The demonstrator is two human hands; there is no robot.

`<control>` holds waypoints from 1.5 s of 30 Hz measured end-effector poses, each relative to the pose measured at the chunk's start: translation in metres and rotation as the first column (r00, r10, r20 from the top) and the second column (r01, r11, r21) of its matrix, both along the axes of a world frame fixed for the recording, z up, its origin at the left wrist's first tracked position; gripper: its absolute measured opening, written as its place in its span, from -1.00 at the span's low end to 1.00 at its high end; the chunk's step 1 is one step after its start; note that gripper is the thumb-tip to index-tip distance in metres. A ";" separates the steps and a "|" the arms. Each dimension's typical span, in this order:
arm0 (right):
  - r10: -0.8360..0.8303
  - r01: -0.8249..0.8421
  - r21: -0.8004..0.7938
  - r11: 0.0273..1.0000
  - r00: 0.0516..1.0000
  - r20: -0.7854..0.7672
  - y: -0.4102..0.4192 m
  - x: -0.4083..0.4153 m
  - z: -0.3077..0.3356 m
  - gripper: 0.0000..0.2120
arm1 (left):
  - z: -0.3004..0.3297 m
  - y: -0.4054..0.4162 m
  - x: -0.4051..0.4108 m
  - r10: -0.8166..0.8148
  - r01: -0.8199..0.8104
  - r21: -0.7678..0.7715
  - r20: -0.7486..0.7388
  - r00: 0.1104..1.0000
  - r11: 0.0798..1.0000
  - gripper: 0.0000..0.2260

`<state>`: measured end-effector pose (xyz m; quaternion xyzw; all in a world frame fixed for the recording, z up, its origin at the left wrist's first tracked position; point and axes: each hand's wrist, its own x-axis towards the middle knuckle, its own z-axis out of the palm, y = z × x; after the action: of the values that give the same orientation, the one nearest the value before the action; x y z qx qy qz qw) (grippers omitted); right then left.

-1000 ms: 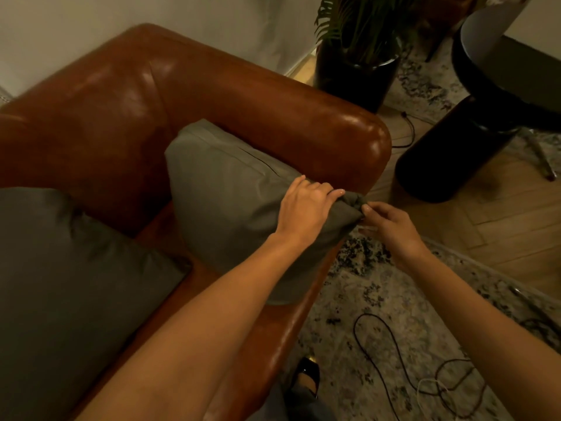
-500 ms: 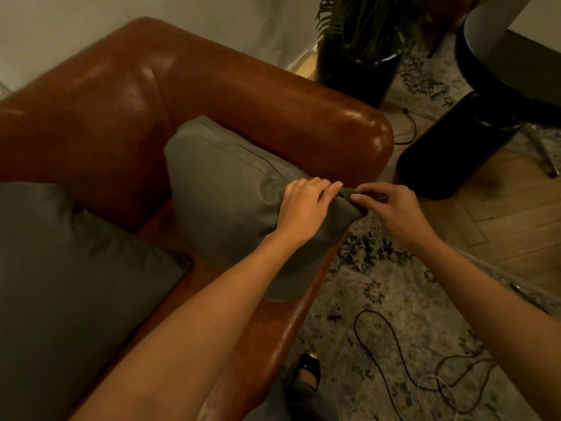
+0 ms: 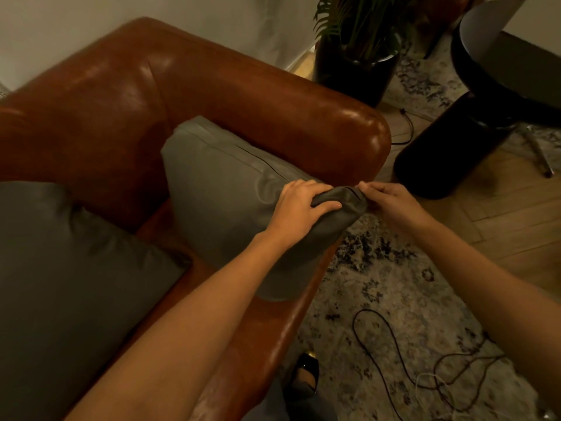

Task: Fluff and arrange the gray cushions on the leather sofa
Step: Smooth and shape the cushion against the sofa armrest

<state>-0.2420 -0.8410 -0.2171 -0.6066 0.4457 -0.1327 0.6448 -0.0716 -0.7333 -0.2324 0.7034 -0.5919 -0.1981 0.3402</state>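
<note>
Brown leather sofa (image 3: 230,95) fills the corner by the pale wall, with a patterned rug (image 3: 394,299) and loose black cables (image 3: 391,354) beside it. Your gray cushion (image 3: 224,189) leans against the sofa's armrest, its front corner poking past the seat edge. Your left hand (image 3: 300,208) clamps over that corner, and your right hand (image 3: 391,205) pinches its tip. A second gray cushion (image 3: 69,268) lies on the seat at left.

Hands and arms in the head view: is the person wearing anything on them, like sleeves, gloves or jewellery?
Nothing visible. The left hand and right hand are ungloved, both forearms are without sleeves as far as the frame shows, and no watch, ring or bracelet appears. The fingernails look short and plain.
</note>
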 end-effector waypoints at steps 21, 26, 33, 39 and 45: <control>0.050 -0.077 -0.293 0.953 0.994 -0.099 0.002 -0.022 -0.001 -0.84 | 0.005 -0.011 -0.013 0.004 0.005 -0.043 0.210 0.978 0.999 -0.66; -0.055 0.003 -0.364 0.931 0.990 -0.133 0.016 -0.021 -0.002 -0.71 | 0.000 -0.003 0.016 -0.001 -0.039 0.105 0.352 0.936 0.994 -0.55; -0.081 -0.027 -0.458 0.889 0.973 -0.214 0.010 -0.018 0.003 -0.82 | -0.011 0.020 0.096 0.185 -0.273 0.159 0.419 0.889 0.949 -0.54; -0.057 -0.107 -0.611 0.784 0.968 -0.243 0.015 0.026 0.016 -0.75 | -0.012 0.029 0.174 0.478 -0.514 0.290 0.190 0.858 0.807 -0.51; 0.061 -0.316 -0.755 0.574 0.937 -0.345 0.029 0.152 0.030 -0.78 | -0.013 0.029 0.220 0.719 -0.571 0.445 -0.326 0.614 0.690 -0.36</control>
<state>-0.0899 -0.8123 -0.1869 -0.8873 0.3569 -0.1608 0.2437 0.1481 -0.7046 -0.2457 0.8409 -0.1546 -0.3133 0.4134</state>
